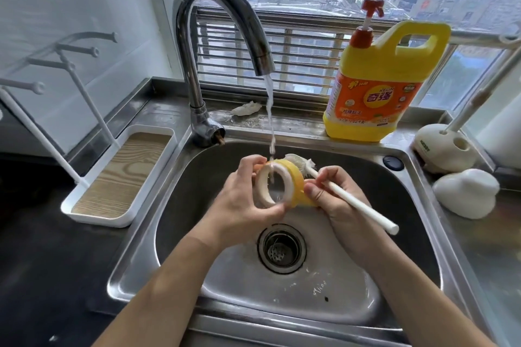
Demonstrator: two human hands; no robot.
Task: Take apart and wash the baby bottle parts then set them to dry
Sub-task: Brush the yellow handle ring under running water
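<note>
Over the steel sink (394, 220), my left hand (239, 205) grips a yellow bottle collar ring (293, 177) with a white inner rim, its opening turned toward me. Water from the chrome tap (225, 8) runs into the ring. My right hand (335, 197) holds the white handle of a bottle brush (363, 205), and its thumb presses the ring's yellow side. The brush head pokes out behind the ring. No other bottle parts can be picked out with certainty.
A white drying rack (93, 205) with pegs and a wood-look tray stands left of the sink. A yellow detergent jug (375, 87) with a red pump stands behind the sink. White rounded items (465, 191) and a brush stand (442, 146) sit on the right counter. The drain (282, 248) lies below my hands.
</note>
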